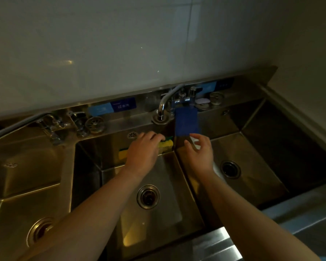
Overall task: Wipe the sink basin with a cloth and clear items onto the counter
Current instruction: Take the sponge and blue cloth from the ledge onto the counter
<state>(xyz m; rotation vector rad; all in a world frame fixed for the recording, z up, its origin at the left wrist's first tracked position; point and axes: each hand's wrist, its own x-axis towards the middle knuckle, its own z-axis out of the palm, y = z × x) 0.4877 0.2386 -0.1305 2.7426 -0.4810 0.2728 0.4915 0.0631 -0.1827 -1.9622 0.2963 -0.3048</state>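
Both reach forward: left hand (pixel 142 153) grips yellow sponge (pixel 167 143); right hand (pixel 199 153) below blue cloth (pixel 186 122), grasp unclear.

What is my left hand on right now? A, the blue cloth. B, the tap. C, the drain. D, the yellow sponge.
D: the left hand curls its fingers over the yellow sponge against the back wall of the middle basin.
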